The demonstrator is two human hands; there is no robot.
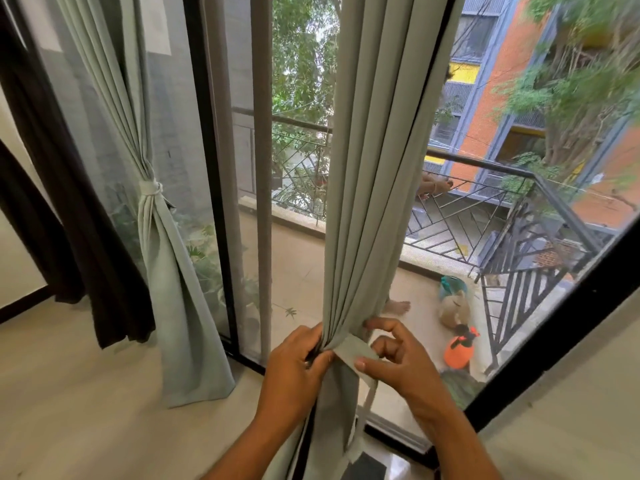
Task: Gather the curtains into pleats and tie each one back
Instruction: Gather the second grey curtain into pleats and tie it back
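At six o'clock our left hand pinches the gathered pleats of the right curtain, while our right hand pinches the tie-back band crossing them. The left curtain, at nine o'clock, hangs tied already. If our left pinch loosens, we judge the pleats would splay and the band slide down.
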